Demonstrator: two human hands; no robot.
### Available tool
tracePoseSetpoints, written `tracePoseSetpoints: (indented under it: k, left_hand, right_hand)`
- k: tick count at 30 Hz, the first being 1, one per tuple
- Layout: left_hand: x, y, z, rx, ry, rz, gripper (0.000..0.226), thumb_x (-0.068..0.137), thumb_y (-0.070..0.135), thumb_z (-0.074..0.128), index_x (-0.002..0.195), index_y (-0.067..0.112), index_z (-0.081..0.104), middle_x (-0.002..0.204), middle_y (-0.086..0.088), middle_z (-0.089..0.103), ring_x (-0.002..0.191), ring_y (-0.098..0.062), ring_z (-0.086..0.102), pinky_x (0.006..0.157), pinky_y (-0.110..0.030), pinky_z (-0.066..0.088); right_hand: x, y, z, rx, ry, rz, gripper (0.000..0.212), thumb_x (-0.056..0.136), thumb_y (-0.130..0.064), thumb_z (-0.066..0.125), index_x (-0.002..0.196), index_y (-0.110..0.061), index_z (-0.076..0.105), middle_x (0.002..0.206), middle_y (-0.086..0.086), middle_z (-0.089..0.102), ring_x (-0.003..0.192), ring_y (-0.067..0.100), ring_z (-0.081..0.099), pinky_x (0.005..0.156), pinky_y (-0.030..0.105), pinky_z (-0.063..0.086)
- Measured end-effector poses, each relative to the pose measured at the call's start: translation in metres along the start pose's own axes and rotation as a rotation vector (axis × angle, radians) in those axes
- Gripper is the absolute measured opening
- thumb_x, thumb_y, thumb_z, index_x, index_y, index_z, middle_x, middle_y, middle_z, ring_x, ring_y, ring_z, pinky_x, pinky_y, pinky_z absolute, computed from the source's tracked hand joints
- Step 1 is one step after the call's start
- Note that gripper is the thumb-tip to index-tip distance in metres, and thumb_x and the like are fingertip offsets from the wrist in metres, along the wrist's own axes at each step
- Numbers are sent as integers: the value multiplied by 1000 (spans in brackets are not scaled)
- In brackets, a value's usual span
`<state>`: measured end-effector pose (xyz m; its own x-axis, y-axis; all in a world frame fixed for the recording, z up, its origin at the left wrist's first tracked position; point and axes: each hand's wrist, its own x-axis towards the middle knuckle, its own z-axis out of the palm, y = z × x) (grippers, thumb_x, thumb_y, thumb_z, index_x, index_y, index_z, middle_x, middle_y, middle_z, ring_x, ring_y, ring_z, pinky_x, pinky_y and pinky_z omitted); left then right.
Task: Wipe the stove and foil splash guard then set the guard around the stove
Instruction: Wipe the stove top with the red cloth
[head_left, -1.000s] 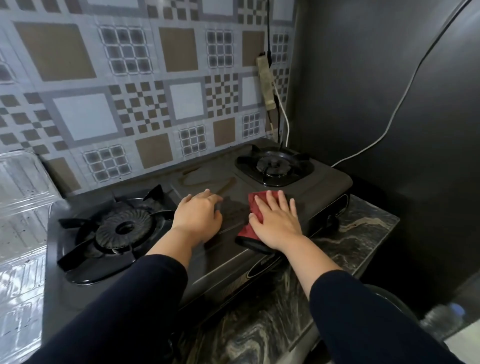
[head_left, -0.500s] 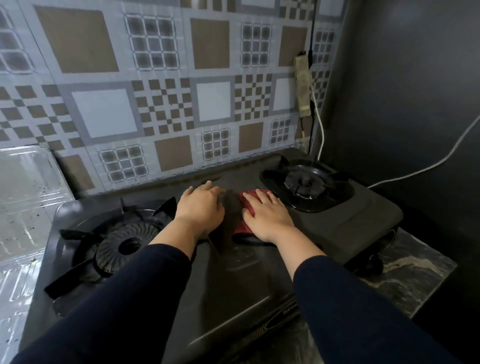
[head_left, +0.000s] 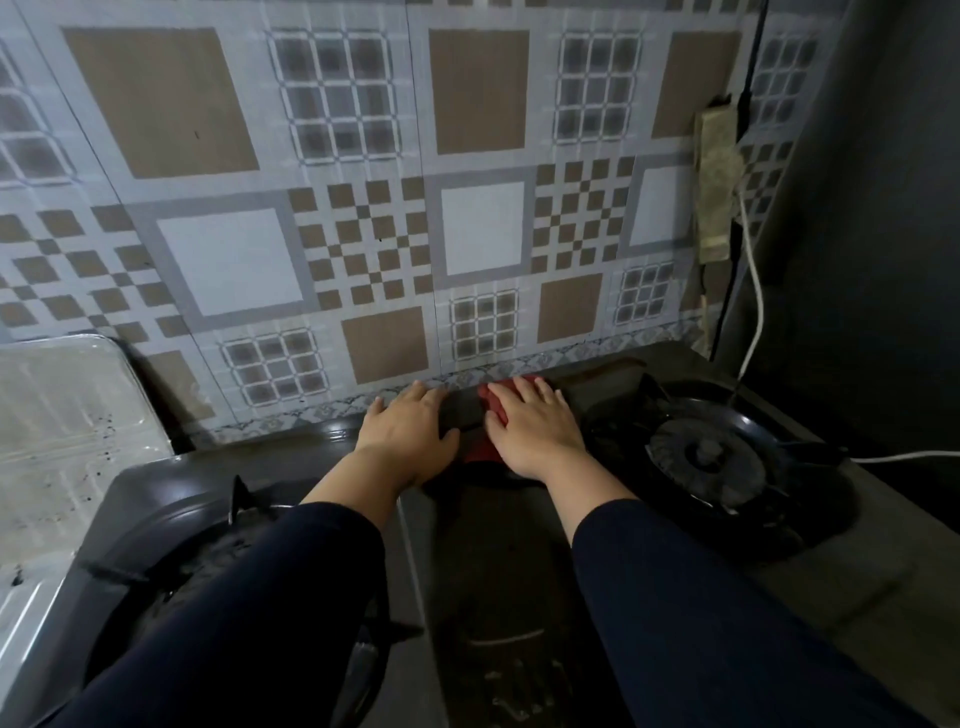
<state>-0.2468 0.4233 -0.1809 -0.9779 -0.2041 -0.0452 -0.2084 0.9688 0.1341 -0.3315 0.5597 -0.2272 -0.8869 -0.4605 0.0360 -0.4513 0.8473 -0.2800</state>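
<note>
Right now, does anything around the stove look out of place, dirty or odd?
Yes. The foil splash guard leans against the wall left of the stove, not around it, and is speckled with dark spatter. A grimy power strip hangs above the right burner, its white cord trailing close by.

The stove (head_left: 483, 561) was black, the cloth (head_left: 491, 410) red, the sleeves (head_left: 701, 613) navy, and the wall tiles (head_left: 363, 208) grey, white and brown checked.
</note>
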Motion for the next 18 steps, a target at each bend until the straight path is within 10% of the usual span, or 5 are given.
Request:
tracePoseSetpoints:
  k: [18]
  left_hand:
    - [63,4,10,3,-111,-27,57,95,52,22,137,20,44,143,-8,48,130,-25,45,110,-46,29]
  right_hand:
    - [35,-3,-14,-18,-163,393,61,97,-50,15,150,-29,-6,158,11,-20,140,45,-22,115,55,-11]
